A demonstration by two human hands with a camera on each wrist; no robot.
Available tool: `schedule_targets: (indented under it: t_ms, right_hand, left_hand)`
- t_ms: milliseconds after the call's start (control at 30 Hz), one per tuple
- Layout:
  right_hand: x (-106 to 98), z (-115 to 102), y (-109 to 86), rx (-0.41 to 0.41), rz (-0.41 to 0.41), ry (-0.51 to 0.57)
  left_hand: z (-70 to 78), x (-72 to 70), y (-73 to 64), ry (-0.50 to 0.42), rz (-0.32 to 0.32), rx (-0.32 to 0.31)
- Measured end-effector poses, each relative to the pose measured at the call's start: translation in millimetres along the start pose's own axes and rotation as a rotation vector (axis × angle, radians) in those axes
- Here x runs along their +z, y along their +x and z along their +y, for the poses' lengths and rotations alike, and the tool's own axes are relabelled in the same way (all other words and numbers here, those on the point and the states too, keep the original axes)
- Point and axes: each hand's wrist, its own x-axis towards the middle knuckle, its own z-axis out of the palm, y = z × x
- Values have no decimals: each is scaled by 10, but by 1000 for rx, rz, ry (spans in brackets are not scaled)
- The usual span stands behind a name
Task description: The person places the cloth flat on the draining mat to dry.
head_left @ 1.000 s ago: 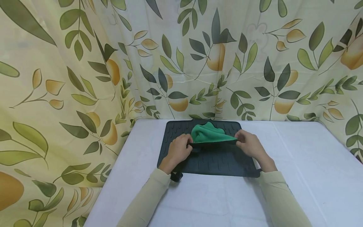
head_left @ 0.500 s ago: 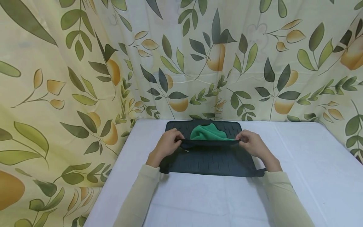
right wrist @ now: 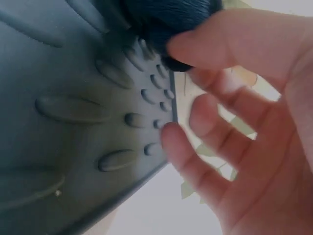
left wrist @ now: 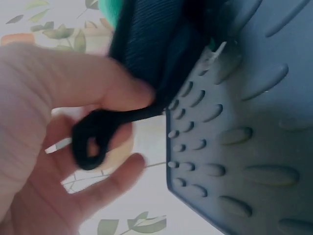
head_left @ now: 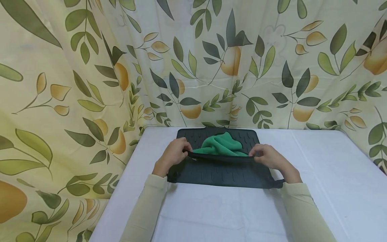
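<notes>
A green cloth (head_left: 222, 143) with a black band (head_left: 222, 158) along its near edge lies bunched over the dark mat. My left hand (head_left: 172, 154) pinches the band's left end between thumb and fingers. In the left wrist view the band (left wrist: 151, 49) looks ribbed, and a small black loop (left wrist: 90, 142) sticks out below the thumb. The band's right end is pinched by my right hand (head_left: 270, 156); in the right wrist view its other fingers (right wrist: 195, 161) spread loosely beside the mat. The band is stretched nearly straight between both hands, above the mat.
Under the cloth lies a dark grey mat (head_left: 223, 174) with raised oval bumps, on a white-covered table (head_left: 226, 215). A curtain (head_left: 211, 67) printed with leaves and fruit hangs behind the table and along its left side.
My left hand has moved left along the band, drawing it wider. The band has come slightly nearer and lower over the last half second, and the green cloth has spread leftward.
</notes>
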Motion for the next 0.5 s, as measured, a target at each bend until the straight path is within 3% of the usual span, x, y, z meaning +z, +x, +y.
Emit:
schedule_targets:
  t_ms: [133,300,500]
  right_hand:
    - [19,10,-2,22,-108,7]
    - [33,7,-11,53,-175,5]
    - [17,-14,-24,88,-274,14]
  left_hand:
    - [-23,9,-26,-40,-134,-18]
    - [-36,34,-39,-120,-286,-19]
    - [-23,61,-63,-198,-431,-63]
